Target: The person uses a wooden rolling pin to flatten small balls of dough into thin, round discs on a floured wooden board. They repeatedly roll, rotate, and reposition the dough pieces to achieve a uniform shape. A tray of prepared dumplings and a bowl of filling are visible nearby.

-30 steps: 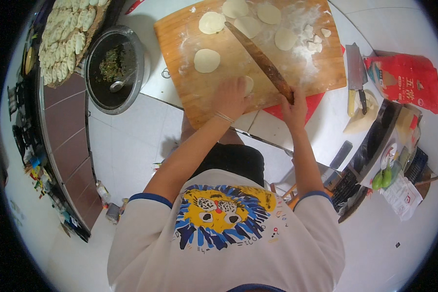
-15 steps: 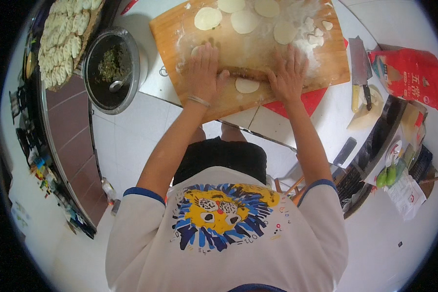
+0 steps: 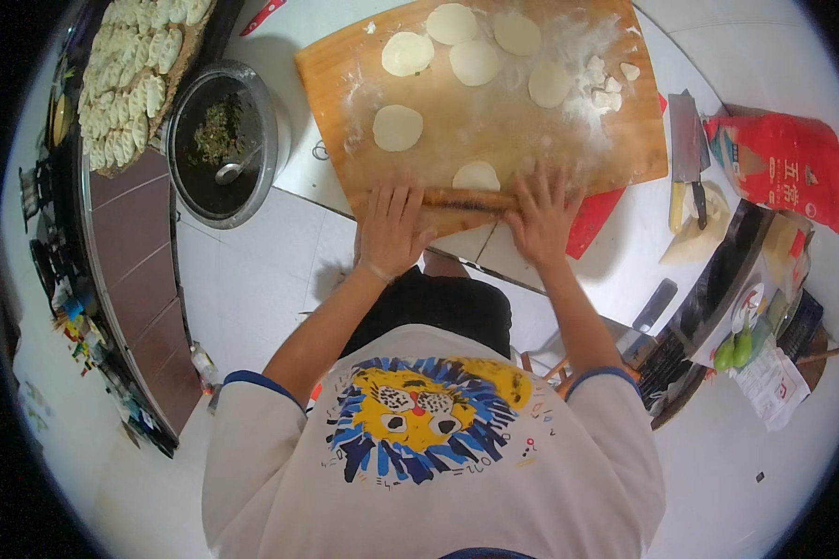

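Note:
A wooden rolling pin [image 3: 469, 198] lies crosswise near the front edge of the floured wooden board [image 3: 457, 140]. My left hand [image 3: 391, 231] holds its left end, fingers close together and bent over it. At the other end, my right hand [image 3: 543, 219] holds the pin under fairly straight fingers, the thumb on the near side. Just beyond the pin lies a small round dough wrapper [image 3: 476, 174]. Another wrapper [image 3: 398, 128] rests past my left hand. Several more are spread across the far part, beside small dough pieces [image 3: 606, 93] in loose flour.
On the left stand a bowl of chopped filling [image 3: 222, 130] with a spoon [image 3: 228, 173] and a tray of shaped dumplings [image 3: 130, 84]. To the right are a cleaver [image 3: 686, 140], a smaller knife [image 3: 699, 200], a red bag [image 3: 783, 168] and a dark phone-like object [image 3: 657, 303].
Both hands have drawn the rolling pin toward me, from the far side of the small wrapper to its near side. The wrapper by my left hand is now uncovered.

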Available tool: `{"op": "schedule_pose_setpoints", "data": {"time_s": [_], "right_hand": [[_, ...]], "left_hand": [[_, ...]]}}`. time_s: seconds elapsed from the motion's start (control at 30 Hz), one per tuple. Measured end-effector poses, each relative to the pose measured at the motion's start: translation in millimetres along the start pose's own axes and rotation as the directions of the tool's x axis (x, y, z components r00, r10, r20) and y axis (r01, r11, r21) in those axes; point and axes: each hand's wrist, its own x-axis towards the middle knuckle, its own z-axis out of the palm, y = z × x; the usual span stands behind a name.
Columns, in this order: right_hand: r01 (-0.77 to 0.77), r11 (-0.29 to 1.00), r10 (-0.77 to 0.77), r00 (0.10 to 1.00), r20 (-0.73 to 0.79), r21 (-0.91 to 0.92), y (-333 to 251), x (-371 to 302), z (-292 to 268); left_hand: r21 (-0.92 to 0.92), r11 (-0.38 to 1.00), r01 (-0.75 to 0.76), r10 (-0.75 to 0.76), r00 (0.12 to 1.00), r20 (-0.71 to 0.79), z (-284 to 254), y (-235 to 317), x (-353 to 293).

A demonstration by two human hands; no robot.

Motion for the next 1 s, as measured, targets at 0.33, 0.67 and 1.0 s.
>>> {"op": "schedule_pose_setpoints", "data": {"time_s": [0.33, 0.67, 1.0], "right_hand": [[0.069, 0.997, -0.068, 0.997, -0.023, 0.036, 10, 38, 4], [-0.133, 0.880, 0.037, 0.976, 0.213, 0.456, -1, 3, -26], [-0.362, 0.651, 0.380, 0.916, 0.127, 0.667, 7, -15, -32]], "left_hand": [[0.109, 0.994, 0.018, -0.015, 1.000, -0.024, -10, -15, 35], [-0.119, 0.992, 0.041, -0.083, 0.924, -0.373, -15, 15, 23], [-0.046, 0.994, -0.102, 0.103, 0.994, 0.031, 29, 52, 83]]}}
